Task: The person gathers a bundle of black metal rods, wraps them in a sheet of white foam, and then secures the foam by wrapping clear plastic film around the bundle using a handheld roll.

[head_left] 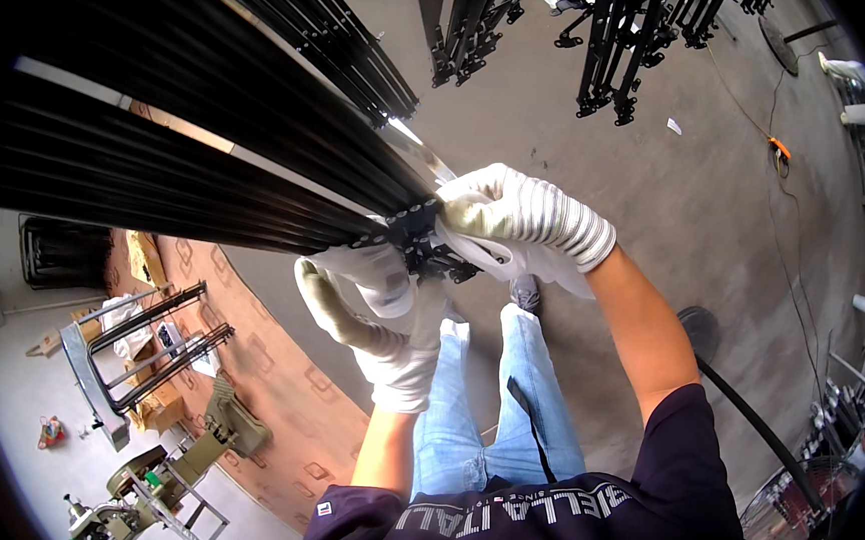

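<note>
Tubes (291,140), black and bundled, slant from upper left to bracketed ends between right hand (521,216), fingers pinching white wrap (543,262), and left hand (396,358), grip unclear; grey floor (678,207) spreads rightward.

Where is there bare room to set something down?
Widest free patch: grey floor between the right hand and the orange connector, with one white scrap farther up. The pink patterned surface is also bare between the left hand and the green machine. Crowded: around both hands, where black bars end together, and along the top, where black brackets bunch.
</note>
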`<state>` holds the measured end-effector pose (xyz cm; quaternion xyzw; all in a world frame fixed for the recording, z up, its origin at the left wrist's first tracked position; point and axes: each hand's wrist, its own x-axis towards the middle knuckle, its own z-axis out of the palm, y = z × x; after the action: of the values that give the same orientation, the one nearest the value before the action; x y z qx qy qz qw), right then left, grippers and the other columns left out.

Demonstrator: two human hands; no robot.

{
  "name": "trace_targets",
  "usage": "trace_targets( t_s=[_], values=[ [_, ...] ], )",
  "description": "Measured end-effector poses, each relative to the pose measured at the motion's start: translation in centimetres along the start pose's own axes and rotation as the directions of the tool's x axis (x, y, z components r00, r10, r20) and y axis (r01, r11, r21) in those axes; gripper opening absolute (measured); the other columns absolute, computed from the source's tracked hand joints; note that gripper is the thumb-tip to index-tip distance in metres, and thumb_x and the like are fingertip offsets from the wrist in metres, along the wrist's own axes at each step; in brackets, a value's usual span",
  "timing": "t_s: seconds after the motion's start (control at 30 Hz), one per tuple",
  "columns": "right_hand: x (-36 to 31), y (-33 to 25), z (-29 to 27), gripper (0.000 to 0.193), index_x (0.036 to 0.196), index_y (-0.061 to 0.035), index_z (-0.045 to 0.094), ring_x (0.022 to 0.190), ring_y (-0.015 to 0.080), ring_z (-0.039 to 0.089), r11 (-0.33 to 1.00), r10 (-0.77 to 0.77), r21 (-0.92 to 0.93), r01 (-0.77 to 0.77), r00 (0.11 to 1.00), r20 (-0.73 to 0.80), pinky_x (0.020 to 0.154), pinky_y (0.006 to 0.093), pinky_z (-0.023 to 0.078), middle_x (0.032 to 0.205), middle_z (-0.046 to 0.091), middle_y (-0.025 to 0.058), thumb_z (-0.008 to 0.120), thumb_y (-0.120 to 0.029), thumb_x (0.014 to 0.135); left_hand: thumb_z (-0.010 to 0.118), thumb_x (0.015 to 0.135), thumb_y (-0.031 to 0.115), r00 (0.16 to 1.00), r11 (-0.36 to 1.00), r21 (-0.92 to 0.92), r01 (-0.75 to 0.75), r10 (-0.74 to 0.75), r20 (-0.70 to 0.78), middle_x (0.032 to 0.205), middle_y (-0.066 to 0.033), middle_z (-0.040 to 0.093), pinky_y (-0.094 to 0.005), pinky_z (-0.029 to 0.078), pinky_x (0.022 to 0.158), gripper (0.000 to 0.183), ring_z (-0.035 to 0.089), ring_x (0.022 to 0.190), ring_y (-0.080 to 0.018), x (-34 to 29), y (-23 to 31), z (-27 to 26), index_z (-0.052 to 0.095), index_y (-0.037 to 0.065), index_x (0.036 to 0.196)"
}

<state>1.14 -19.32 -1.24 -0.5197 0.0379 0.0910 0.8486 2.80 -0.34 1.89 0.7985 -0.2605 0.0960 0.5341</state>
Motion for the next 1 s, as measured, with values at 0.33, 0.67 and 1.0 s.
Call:
trace_targets(
  t_s=[0.33, 0.67, 1.0],
  values=[
    [0.4, -1.4, 0.3, 0.032, 0.082, -0.002, 0.064, 0.068, 0.0043, 0.048, 0.996, 0.085, 0.031, -0.086, 0.996, 0.028, 0.066, 0.0226, 0.041, 0.068, 0.058, -0.0027, 0.064, -0.034, 0.079, 0.06, 0.072, 0.005, 0.92, 0.94, 0.242, 0.241, -0.301, 0.25, 0.118, -0.0141, 0.041, -0.0323, 0.042, 0.083, 0.069, 0.048, 0.095, -0.022, -3.1, 4.2, 0.6, 0.029, 0.008, 0.134],
    [0.6, -1.0, 0.9, 0.032, 0.072, -0.0036, 0.058, 0.062, 0.0021, 0.04, 1.0, 0.012, -0.014, -0.011, 0.998, 0.055, 0.056, 0.0207, 0.037, 0.063, 0.05, -0.0074, 0.061, -0.034, 0.082, 0.063, 0.075, 0.009, 0.819, 0.833, -0.049, 0.551, -0.529, 0.222, 0.095, -0.0107, 0.054, -0.0291, 0.043, 0.079, 0.074, 0.055, 0.082, -0.0189, -3.6, 3.2, 2.1, 0.022, 0.008, 0.137],
    [0.4, -0.8, 0.8, 0.032, 0.069, -0.0041, 0.056, 0.063, 0.0012, 0.036, 0.992, -0.008, -0.128, 0.014, 0.999, 0.049, 0.056, 0.0189, 0.035, 0.064, 0.045, -0.0087, 0.057, -0.032, 0.085, 0.066, 0.072, 0.013, 0.964, 0.969, 0.081, 0.234, -0.22, -0.149, 0.123, -0.0138, 0.043, -0.0356, 0.037, 0.093, 0.063, 0.046, 0.108, -0.0237, 0.3, 2.3, -4.1, 0.036, 0.003, 0.127]
  ],
)
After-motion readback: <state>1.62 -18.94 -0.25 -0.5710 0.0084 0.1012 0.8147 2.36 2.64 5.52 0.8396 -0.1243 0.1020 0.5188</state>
